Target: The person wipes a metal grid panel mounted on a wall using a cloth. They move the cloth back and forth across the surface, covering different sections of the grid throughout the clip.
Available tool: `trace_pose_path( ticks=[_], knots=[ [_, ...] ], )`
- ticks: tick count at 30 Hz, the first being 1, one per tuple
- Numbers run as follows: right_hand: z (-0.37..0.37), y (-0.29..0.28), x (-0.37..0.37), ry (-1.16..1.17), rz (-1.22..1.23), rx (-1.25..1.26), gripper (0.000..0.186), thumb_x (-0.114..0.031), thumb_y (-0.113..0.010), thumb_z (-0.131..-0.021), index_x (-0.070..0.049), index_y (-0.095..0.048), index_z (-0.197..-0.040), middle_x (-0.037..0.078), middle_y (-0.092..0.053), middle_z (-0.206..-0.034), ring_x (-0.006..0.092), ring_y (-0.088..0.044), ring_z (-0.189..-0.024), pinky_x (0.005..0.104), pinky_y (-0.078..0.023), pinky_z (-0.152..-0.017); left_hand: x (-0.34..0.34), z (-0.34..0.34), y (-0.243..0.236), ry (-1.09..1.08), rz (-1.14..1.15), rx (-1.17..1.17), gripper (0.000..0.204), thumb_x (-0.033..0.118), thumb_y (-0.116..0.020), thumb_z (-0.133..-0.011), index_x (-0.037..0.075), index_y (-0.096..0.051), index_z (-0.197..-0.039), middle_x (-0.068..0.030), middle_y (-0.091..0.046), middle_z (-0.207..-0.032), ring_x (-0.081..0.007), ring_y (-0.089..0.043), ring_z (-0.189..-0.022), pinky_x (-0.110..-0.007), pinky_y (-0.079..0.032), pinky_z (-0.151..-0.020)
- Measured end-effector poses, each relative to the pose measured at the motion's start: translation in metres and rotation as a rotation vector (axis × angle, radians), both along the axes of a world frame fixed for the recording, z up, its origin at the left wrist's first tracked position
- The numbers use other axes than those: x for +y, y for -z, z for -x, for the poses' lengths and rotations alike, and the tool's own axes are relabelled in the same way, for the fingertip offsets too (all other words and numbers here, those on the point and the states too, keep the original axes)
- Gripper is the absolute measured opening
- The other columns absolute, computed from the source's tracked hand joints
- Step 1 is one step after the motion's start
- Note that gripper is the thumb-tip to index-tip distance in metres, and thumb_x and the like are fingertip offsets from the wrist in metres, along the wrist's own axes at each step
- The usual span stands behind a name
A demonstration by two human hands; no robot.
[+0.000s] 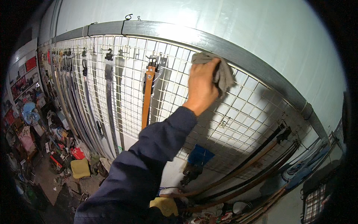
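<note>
1. Left hand (202, 87), bare, reaching up from a dark navy fabric sleeve (149, 149). The fingers are bent over a bunched grey-brown cloth (225, 76) and appear to grip it; most fingertips are hidden, so their exact placement cannot be told. The right hand lies outside the view.

2. Position of the cloth: at the upper border of a cream-coloured wire grid panel (242, 89), just below a grey, smooth-faced rail (179, 33). It appears to press on the wires; whether it also touches the rail cannot be told.

3. Step in hand, as judged from the posture: wiping the top of the panel. The next move calls for a firm hold on the cloth and steady pressure along the wires, with the sleeve kept from catching on the hanging goods.

4. Materials and textures. The cloth is soft, matt and folded, its loose part draping right of the hand. The panel consists of thin, stiff rods crossing in a regular mesh, which casts a lattice of shadow on the pale wall (231, 22) behind.

5. Surrounding shapes. A flat tan strap (148, 99), apparently leather, hangs left of the hand. Long dark and brown belts (238, 168) curve below at right, near a blue sheet-like piece (201, 154). A yellow cushion-like pad (80, 168) rests amid floor clutter at lower left.
</note>
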State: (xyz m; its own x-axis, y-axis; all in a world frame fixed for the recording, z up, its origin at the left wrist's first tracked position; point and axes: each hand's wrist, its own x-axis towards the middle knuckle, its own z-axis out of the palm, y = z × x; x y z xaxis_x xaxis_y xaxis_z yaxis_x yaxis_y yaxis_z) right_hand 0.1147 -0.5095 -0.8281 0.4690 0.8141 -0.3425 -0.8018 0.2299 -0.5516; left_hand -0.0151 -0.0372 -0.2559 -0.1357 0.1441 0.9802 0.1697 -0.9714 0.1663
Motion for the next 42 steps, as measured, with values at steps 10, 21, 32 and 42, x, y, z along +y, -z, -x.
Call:
trace_pose_path(
  ticks=[10,21,32,42],
  knots=[
    [0.012,-0.008,-0.009,0.029,0.054,-0.003,0.041,-0.041,-0.049,-0.104,-0.008,-0.056,-0.126,0.006,-0.037,-0.066,0.0213,-0.027,-0.051,0.0409,-0.033,-0.046,0.022,0.045,-0.005,-0.112,0.113,-0.050,0.057,-0.007,-0.058,-0.067,-0.005,-0.057,-0.124,-0.0213,-0.065,-0.111,-0.0381,-0.054,-0.109,-0.047,-0.042,-0.086],
    [0.014,-0.009,-0.013,0.032,0.104,0.000,0.040,-0.041,-0.048,-0.104,-0.005,-0.058,-0.120,0.008,-0.037,-0.065,0.0223,-0.026,-0.050,0.0421,-0.033,-0.046,0.038,0.073,-0.040,1.336,0.863,-0.556,0.049,-0.004,-0.035,-0.089,0.004,-0.043,-0.137,-0.0193,-0.059,-0.112,-0.0285,-0.063,-0.094,-0.040,-0.058,-0.081],
    [0.013,0.007,-0.051,0.093,0.220,0.021,0.041,-0.041,-0.046,-0.105,-0.003,-0.060,-0.113,0.009,-0.036,-0.063,0.0232,-0.026,-0.050,0.0434,-0.033,-0.046,0.044,0.084,-0.011,-0.594,-0.136,0.694,0.055,0.009,-0.055,-0.089,0.007,-0.041,-0.142,-0.0173,-0.059,-0.132,-0.0325,-0.050,-0.128,-0.052,-0.046,-0.098],
    [0.049,-0.002,-0.068,0.122,-0.165,-0.010,0.046,-0.047,-0.047,-0.103,-0.004,-0.063,-0.094,0.005,-0.036,-0.069,0.0202,-0.029,-0.055,0.0399,-0.033,-0.050,0.031,0.060,-0.024,1.231,0.582,-0.320,0.067,-0.013,-0.031,-0.083,0.017,-0.045,-0.141,-0.0169,-0.059,-0.123,-0.0261,-0.066,-0.099,-0.038,-0.059,-0.087]
  ],
)
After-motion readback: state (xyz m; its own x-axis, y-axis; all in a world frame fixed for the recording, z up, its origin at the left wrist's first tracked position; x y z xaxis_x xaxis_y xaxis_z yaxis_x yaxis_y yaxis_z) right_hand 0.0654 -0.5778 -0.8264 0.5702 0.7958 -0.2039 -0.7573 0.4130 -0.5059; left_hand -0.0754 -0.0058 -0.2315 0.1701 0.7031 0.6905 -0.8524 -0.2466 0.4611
